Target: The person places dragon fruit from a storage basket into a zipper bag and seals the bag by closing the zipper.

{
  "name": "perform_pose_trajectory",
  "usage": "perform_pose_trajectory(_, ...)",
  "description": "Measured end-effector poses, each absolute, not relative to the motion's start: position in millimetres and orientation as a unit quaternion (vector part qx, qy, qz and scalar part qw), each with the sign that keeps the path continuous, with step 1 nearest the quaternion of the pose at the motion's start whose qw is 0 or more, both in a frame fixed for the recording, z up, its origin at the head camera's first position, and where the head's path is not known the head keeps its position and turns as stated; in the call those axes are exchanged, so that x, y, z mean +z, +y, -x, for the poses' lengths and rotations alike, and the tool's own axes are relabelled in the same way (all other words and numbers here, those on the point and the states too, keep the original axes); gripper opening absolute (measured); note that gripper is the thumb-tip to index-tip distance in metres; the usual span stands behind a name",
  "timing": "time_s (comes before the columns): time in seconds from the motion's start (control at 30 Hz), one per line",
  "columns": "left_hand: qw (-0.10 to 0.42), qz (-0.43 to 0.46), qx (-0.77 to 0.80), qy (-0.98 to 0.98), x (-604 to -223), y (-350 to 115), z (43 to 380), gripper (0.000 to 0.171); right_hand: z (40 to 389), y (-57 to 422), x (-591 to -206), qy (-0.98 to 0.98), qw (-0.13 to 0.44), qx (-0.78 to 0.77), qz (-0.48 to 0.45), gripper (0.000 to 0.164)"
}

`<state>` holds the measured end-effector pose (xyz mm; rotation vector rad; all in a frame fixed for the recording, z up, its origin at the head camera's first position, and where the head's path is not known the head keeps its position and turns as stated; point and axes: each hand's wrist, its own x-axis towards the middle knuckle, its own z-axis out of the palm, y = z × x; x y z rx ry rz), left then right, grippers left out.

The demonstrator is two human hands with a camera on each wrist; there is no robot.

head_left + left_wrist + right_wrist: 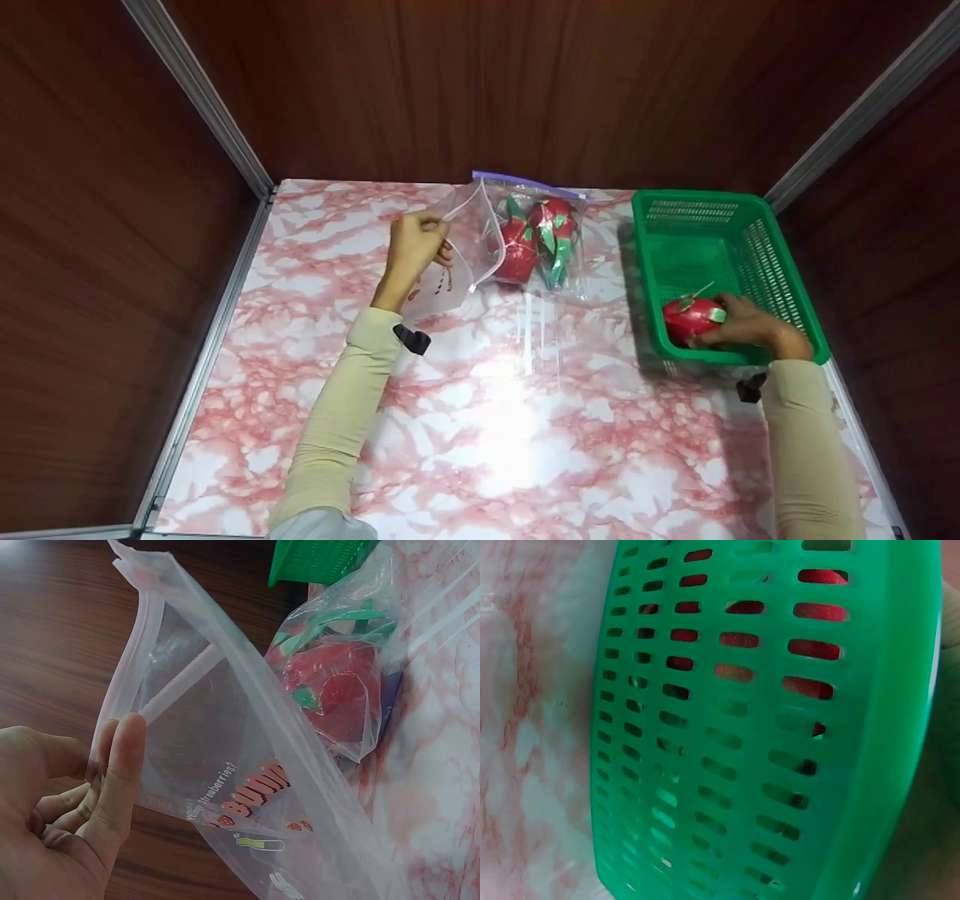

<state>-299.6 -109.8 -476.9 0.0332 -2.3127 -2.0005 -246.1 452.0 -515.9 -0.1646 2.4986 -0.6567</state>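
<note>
My left hand [417, 244] pinches the edge of a clear zip bag [442, 289], whose mouth gapes toward the right. In the left wrist view, red lettering and small strawberry prints show on this zip bag [247, 795], with thumb and fingers at its rim. My right hand [750, 327] reaches down into the green basket [799, 300] and grips a red dragon fruit [686, 321] with green tips, at the basket's near left corner. Through the slots of the basket wall [727, 727], the red of the fruit [814, 649] shows in the right wrist view; the fingers are mostly hidden there.
Just right of the held bag lies another clear bag with a purple zip strip [525, 182], holding two dragon fruits [555, 232]. The table [480, 420] has a red-and-white marbled top. Brown wooden panels [480, 90] with metal edges rise at the back and both sides.
</note>
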Motion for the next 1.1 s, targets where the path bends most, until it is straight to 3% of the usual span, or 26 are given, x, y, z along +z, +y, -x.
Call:
perform_pose_trajectory(0.17, 0.039, -0.012, -0.653, -0.756, -476, -109, 300, 0.021, 245, 454, -519, 0.914, 0.279, -0.290, 0.053, 0.091)
perform_pose_trajectory(0.4, 0.037, -0.010, -0.656, -0.754, -475, -108, 300, 0.022, 246, 452, -520, 0.915, 0.259, -0.308, 0.028, 0.100)
perform_pose_trajectory(0.77, 0.034, -0.009, -0.660, -0.750, -475, -107, 298, 0.023, 258, 448, -515, 0.945, 0.127, -0.300, 0.041, 0.095)
perform_pose_trajectory(1.1, 0.033, -0.010, -0.664, -0.747, -474, -103, 296, 0.026, 263, 438, -497, 0.955, 0.071, -0.287, 0.034, 0.097)
